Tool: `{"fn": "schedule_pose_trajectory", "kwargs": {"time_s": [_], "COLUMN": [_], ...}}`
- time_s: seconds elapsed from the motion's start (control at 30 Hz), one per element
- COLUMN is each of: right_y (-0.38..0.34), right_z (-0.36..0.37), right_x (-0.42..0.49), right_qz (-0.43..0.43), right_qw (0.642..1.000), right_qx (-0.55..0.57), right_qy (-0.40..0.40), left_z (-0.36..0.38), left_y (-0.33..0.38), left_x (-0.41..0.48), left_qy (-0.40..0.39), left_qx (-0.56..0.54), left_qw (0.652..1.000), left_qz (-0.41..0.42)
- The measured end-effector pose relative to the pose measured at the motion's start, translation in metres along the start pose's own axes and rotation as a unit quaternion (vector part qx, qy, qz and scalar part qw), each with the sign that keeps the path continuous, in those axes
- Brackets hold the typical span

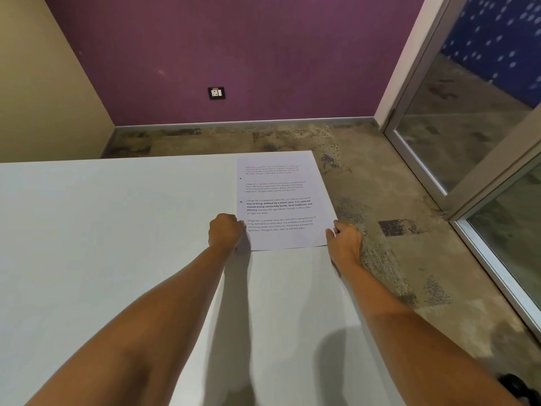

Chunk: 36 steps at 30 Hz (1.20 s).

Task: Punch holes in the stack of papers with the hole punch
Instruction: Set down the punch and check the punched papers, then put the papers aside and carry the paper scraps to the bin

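Apparently past punching: stack of papers (281, 203) lies at the tabletop's (102, 244) far right corner, two holes along its left margin, left hand (224, 231) and right hand (345, 238) each in closed grip on its near side edges; no punch visible; next, likely squaring or lifting.

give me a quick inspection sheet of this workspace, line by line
surface: white table, bare apart from the papers
job's things: stack of papers lies flat at the table's far right corner, two holes showing along its left margin; no hole punch in view
clutter: nothing seen on the table
grips: left hand closed at the papers' left edge; right hand pinching the right edge
cables: nothing seen
surroundings: purple wall with a socket, patchy floor, glass partition on the right, dark object on the floor at lower right
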State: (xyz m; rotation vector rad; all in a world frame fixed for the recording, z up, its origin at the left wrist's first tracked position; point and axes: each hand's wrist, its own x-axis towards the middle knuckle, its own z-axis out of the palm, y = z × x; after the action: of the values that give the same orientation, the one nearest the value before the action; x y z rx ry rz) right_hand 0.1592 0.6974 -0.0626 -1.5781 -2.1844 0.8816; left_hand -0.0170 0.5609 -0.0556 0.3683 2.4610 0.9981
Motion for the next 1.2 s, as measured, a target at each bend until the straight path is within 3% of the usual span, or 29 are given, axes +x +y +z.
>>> {"fn": "schedule_pose_trajectory", "kwargs": {"time_s": [0.23,0.57,0.87,1.2], "right_y": [0.007,0.012,-0.027,-0.111], "right_z": [-0.01,-0.011,0.03,0.12], "right_x": [-0.038,-0.157,-0.275,-0.401], "right_qz": [0.019,-0.033,-0.069,-0.121], "right_qw": [0.999,0.978,0.956,0.941], "right_qx": [-0.033,-0.138,-0.196,-0.214], "right_qy": [-0.017,-0.15,-0.207,-0.231], "left_z": [-0.014,-0.064,-0.156,-0.304], "left_y": [-0.014,-0.095,-0.212,-0.344], "left_x": [-0.03,-0.122,-0.18,-0.209], "left_qy": [-0.018,-0.029,0.012,0.01], "left_qx": [0.015,0.112,0.23,0.156], "left_qw": [0.999,0.991,0.968,0.986], "left_qz": [0.038,0.07,0.105,0.059]}}
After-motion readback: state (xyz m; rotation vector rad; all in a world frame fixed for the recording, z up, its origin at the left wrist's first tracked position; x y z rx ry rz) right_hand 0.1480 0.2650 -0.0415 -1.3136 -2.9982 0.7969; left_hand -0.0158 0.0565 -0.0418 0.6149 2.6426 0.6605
